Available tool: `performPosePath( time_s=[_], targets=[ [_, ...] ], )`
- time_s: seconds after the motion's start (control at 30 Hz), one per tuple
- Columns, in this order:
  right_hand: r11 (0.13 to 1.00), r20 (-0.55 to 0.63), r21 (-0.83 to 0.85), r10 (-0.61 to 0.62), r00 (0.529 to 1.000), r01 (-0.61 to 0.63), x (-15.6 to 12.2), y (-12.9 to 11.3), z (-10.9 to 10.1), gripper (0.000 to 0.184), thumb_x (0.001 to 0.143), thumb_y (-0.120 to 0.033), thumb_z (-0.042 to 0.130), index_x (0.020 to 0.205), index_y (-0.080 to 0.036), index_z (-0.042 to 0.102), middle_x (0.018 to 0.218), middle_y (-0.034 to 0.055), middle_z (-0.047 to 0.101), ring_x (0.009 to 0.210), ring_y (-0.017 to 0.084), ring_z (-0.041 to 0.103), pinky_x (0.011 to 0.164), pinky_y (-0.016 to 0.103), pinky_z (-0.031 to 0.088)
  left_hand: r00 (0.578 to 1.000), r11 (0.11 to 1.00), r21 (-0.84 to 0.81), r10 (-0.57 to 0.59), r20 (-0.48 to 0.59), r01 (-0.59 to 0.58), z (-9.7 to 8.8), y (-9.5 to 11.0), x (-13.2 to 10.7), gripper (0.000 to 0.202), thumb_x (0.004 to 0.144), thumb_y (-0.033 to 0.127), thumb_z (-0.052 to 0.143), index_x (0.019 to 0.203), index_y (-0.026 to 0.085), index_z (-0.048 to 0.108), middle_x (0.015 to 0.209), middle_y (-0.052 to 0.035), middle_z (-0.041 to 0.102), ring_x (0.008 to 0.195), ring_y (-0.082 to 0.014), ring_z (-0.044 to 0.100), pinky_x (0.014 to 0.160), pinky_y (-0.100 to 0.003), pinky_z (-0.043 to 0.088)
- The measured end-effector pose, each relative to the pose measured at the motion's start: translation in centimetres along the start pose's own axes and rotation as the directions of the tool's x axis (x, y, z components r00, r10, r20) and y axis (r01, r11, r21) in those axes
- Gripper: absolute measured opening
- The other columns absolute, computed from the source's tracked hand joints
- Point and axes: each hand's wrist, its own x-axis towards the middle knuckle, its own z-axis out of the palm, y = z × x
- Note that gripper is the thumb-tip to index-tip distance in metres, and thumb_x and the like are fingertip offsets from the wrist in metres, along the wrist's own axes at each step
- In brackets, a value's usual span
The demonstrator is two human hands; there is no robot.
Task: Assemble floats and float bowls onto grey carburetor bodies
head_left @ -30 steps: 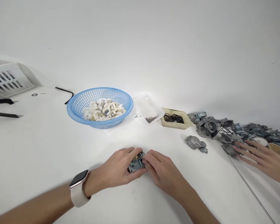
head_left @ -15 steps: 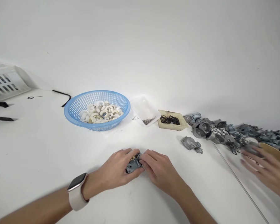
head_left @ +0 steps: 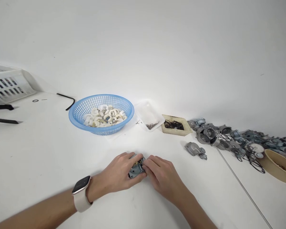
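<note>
A grey metal carburetor body with brass jets rests low over the white table, in the middle of the view. My left hand is closed around its left side, thumb along the near edge and index finger across the top. At the body's right edge, my right hand has its thumb and fingertips pinched together, touching the metal. Whatever small thing may be between those fingertips is hidden. A single grey float bowl lies on the table to the right, apart from both hands.
A blue basket of white floats stands behind my hands. Beside it are a white tray with thin pins and a cream tray of black rubber rings. Grey castings are heaped right, near a tan bowl. A white crate stands left.
The other person's hand at the right has left the view, uncovering the tan bowl. My hands keep the same hold on the carburetor body, and the view has shifted slightly.
</note>
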Motion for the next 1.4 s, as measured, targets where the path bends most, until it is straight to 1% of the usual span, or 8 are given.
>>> performPosePath(
  time_s=[0.17,0.3,0.43,0.6,0.73,0.9,1.13,1.4],
  targets=[
    [0.977,0.064,-0.026,0.213,0.975,-0.211,0.0,3.1,-1.9,0.017,0.105,-0.033,0.047,0.106,-0.026,0.063,0.106,0.0041,0.066,0.091,0.018,0.065,0.077,0.028,0.05,0.999,0.999,-0.015,-0.034,0.002,0.034,-0.4,-0.8,0.2,0.036,0.1,0.052,0.054,0.124,0.025,0.053,0.106,-0.0044,0.068,0.092,-0.0262,0.066,0.079,-0.038,0.048],
    [0.811,-0.036,-0.272,0.53,0.847,-0.519,-2.3,10.4,-5.6,0.033,0.094,-0.046,0.058,0.118,-0.026,0.066,0.137,0.0138,0.056,0.132,0.037,0.05,0.105,0.051,0.044,0.999,0.998,0.049,-0.034,0.021,0.033,-0.9,-1.4,0.1,0.042,0.1,0.053,0.054,0.132,0.026,0.05,0.111,-0.0061,0.069,0.1,-0.0291,0.067,0.087,-0.043,0.05],
    [0.726,0.008,-0.288,0.654,0.756,-0.625,-5.7,16.5,-9.1,0.045,0.085,-0.051,0.06,0.122,-0.027,0.067,0.132,0.0131,0.063,0.114,0.037,0.064,0.086,0.046,0.054,1.0,0.994,0.113,0.003,0.005,-0.004,-0.9,-1.5,-0.1,0.045,0.098,0.053,0.056,0.134,0.026,0.051,0.108,-0.0067,0.069,0.097,-0.0303,0.067,0.086,-0.045,0.051],
    [0.678,0.058,-0.257,0.722,0.689,-0.689,-8.0,18.6,-11.3,0.049,0.078,-0.056,0.067,0.118,-0.026,0.065,0.118,0.0094,0.073,0.1,0.032,0.07,0.078,0.038,0.054,0.995,0.992,0.114,0.056,-0.087,-0.046,-0.2,-2.1,-0.1,0.05,0.097,0.053,0.059,0.137,0.025,0.052,0.11,-0.0082,0.071,0.095,-0.0289,0.069,0.085,-0.042,0.052],
    [0.656,-0.009,-0.212,0.74,0.673,-0.725,-8.0,17.5,-10.5,0.04,0.077,-0.055,0.069,0.099,-0.025,0.056,0.091,0.0069,0.073,0.078,0.028,0.067,0.069,0.038,0.051,0.993,0.996,0.084,0.046,-0.109,-0.037,0.0,-2.4,-0.1,0.055,0.096,0.056,0.059,0.141,0.025,0.05,0.117,-0.01,0.072,0.1,-0.0307,0.07,0.089,-0.043,0.053],
    [0.721,-0.088,-0.057,0.685,0.723,-0.69,-5.4,12.5,-7.8,0.052,0.083,-0.057,0.067,0.116,-0.026,0.041,0.108,0.0066,0.069,0.081,0.022,0.065,0.074,0.035,0.053,0.997,0.999,0.036,0.007,-0.074,-0.004,-0.4,-2.0,-0.1,0.055,0.094,0.057,0.061,0.138,0.025,0.052,0.114,-0.0087,0.073,0.103,-0.0315,0.07,0.088,-0.042,0.053],
    [0.799,0.237,0.289,0.475,0.848,-0.528,0.9,3.1,-6.0,0.061,0.083,-0.039,0.077,0.135,-0.031,0.047,0.11,0.003,0.067,0.081,0.019,0.065,0.072,0.034,0.057,0.999,1.0,0.012,-0.005,-0.041,0.005,-0.9,-1.4,0.0,0.059,0.089,0.054,0.064,0.139,0.024,0.051,0.111,-0.0074,0.072,0.098,-0.0311,0.071,0.085,-0.042,0.053],
    [0.854,0.28,0.322,0.327,0.903,-0.409,3.0,1.6,-5.0,0.053,0.085,-0.018,0.065,0.135,-0.03,0.055,0.122,0.0054,0.066,0.095,0.021,0.067,0.082,0.037,0.059,0.998,0.999,0.045,0.021,-0.057,-0.018,-2.0,-1.5,-0.1,0.062,0.077,0.053,0.071,0.13,0.024,0.056,0.073,0.001,0.068,0.062,-0.0247,0.065,0.069,-0.036,0.05]
  ],
)
